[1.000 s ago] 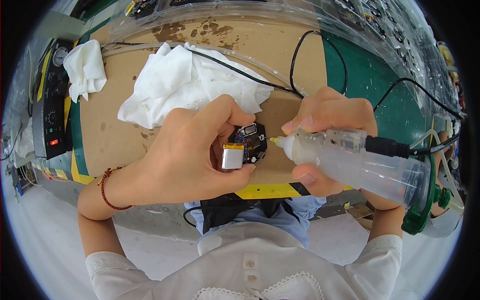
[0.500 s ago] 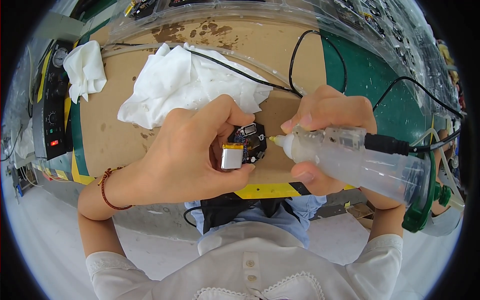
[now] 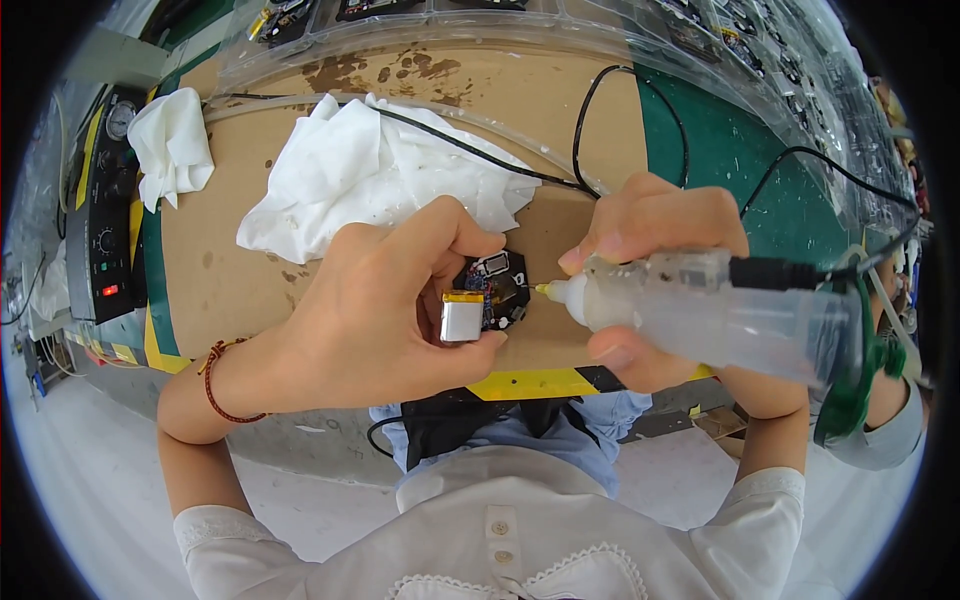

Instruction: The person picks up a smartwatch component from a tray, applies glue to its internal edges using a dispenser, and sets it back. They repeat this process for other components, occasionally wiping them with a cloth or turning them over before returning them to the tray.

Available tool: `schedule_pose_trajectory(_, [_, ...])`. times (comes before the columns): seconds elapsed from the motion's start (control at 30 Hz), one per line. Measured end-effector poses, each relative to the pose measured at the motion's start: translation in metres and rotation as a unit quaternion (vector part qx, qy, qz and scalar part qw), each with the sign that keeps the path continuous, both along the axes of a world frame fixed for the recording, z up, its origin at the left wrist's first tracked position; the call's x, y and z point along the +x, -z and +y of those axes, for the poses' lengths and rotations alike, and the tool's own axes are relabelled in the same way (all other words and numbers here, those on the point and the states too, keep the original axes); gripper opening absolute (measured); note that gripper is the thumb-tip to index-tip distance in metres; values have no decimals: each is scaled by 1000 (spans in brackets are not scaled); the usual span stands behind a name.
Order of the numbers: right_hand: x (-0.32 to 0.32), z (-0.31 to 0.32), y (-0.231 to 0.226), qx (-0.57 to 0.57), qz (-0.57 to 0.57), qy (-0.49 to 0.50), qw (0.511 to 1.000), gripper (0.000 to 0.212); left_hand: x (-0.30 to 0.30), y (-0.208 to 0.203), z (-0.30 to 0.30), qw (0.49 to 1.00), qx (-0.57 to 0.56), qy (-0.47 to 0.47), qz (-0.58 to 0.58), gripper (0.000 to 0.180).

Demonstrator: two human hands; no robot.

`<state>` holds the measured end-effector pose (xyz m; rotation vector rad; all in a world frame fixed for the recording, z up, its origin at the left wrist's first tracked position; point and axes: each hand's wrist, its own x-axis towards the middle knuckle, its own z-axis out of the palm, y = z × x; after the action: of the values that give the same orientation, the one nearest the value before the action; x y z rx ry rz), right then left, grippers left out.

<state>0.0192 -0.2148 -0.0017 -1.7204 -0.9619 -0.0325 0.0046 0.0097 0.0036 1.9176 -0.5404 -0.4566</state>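
My left hand (image 3: 365,290) is closed round a small black circuit board (image 3: 507,288), with the thumb and index finger at its edges. Next to the fingers, a silver battery (image 3: 461,318) with a yellow band sits over the board's left part. In my right hand (image 3: 665,222) is a translucent dispensing syringe (image 3: 640,305), lying nearly level and pointing left. Its yellow-based needle (image 3: 542,288) reaches the board's right edge; whether the tip touches cannot be made out. A green cap (image 3: 848,385) closes the syringe's rear end, and a black cable plug lies along the barrel.
A crumpled white cloth (image 3: 370,180) lies beyond my hands on the brown board (image 3: 225,240). A smaller cloth (image 3: 172,145) rests by a black dispenser box (image 3: 107,215) at left. Clear trays (image 3: 540,35) with electronic parts line the back. Another person's grey sleeve (image 3: 890,440) shows at right.
The syringe's tip has dropped slightly toward me along the board's right edge, and its rear end has shifted a little. The black cable has moved slightly. Both holds are the same.
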Motion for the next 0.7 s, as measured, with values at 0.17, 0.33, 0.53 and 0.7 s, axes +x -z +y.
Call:
schedule_pose_trajectory(0.17, [6,2,5,139,20,99,985,45,-1,-18,1,995,51,13,86,43])
schedule_pose_trajectory(0.33, [14,7,0,143,37,200,969,41,1,-3,0,998,-53,15,-43,41])
schedule_pose_trajectory(0.53, [14,5,3,97,3,182,979,40,2,-9,2,985,-168,-13,-22,43])
schedule_pose_trajectory(0.7, [12,1,2,77,-9,154,985,39,22,-22,14,968,-207,-51,-132,48])
